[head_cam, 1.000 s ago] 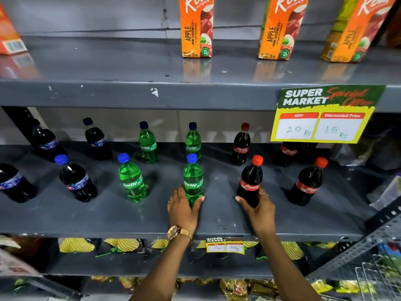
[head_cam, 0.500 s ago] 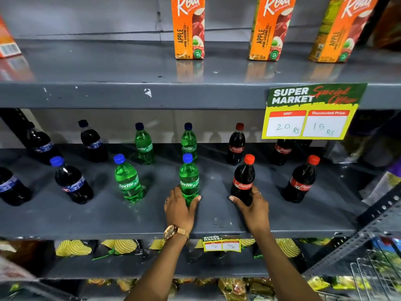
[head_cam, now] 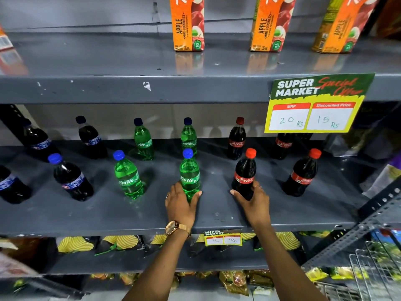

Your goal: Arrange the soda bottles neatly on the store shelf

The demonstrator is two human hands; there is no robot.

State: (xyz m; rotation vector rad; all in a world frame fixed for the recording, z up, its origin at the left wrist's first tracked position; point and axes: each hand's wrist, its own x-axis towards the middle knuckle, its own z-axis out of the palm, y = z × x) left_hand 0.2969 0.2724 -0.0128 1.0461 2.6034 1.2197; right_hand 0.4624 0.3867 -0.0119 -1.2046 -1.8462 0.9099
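Soda bottles stand in two rows on the grey middle shelf (head_cam: 108,216). My left hand (head_cam: 179,206) wraps the base of the front green Sprite bottle (head_cam: 189,170). My right hand (head_cam: 253,202) grips the base of the front Coca-Cola bottle (head_cam: 244,170) with a red cap. Another Sprite bottle (head_cam: 128,177) stands to the left, another Coca-Cola bottle (head_cam: 302,174) to the right. Dark blue-capped cola bottles (head_cam: 70,178) fill the left side. The back row holds more Sprite (head_cam: 188,136) and Coca-Cola (head_cam: 236,139) bottles.
Orange apple juice cartons (head_cam: 187,25) stand on the shelf above. A yellow price sign (head_cam: 314,105) hangs from that shelf's edge and hides part of a back Coca-Cola bottle. Snack bags (head_cam: 121,242) lie on the shelf below. A wire basket (head_cam: 377,270) sits at the lower right.
Both hands stay on the same two bottles. The view has shifted slightly; the bottles show no clear movement on the shelf.
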